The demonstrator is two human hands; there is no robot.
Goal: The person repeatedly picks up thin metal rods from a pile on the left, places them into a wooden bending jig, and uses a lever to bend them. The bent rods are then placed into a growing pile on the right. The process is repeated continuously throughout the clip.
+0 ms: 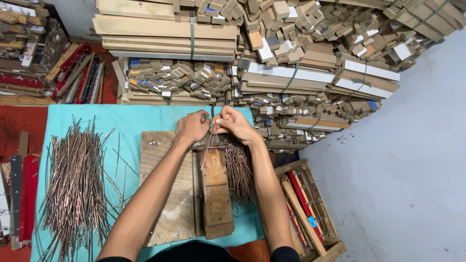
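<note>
My left hand (192, 127) and my right hand (235, 123) meet above the far end of a wooden jig block (216, 194). Both pinch a thin copper-coloured wire (209, 140) that runs down to a metal pin across the block. The block sits on a worn wooden board (165, 194) on a turquoise cloth (126, 121). A heap of bent wires (240, 172) lies just right of the block, under my right forearm. A large loose pile of straight wires (75, 184) lies on the cloth at the left.
Stacks of wooden slats and small blocks (272, 53) fill the far side. A wooden crate (308, 208) with red and wooden strips stands at the right. Red and dark strips (22, 194) lie at the left edge. Grey floor (403, 160) spreads to the right.
</note>
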